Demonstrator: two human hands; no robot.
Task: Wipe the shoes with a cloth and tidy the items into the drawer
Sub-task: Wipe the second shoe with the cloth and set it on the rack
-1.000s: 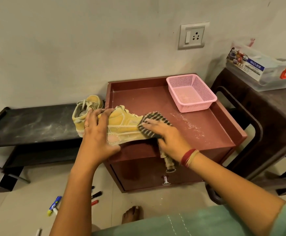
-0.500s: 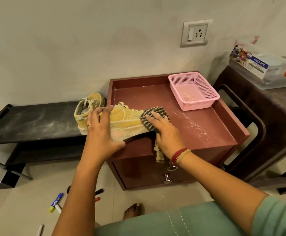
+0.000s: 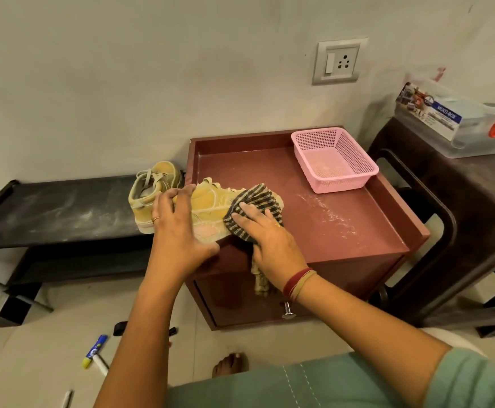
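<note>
- Our left hand (image 3: 178,231) grips the shoe (image 3: 211,206) at the cabinet's (image 3: 343,240) front-left corner, steadying it for wiping.
- Our right hand (image 3: 267,240), fingers flat, presses the cloth (image 3: 255,197) on the toe.

Mid-frame, the table's (image 3: 373,231) centre and right front lie open. Its raised rim (image 3: 240,141) walls back and sides. The pink basket (image 3: 337,182) blocks the upper-right corner, shoe (image 3: 208,201) and cloth (image 3: 255,198) the left edge.

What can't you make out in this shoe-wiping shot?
Head view:
Toe of the shoe: under the striped cloth.
Its middle: behind the left hand.
Part of the drawer front: behind the right hand.
The pen: cut by the bottom edge.
Print on the box label: too small.
</note>
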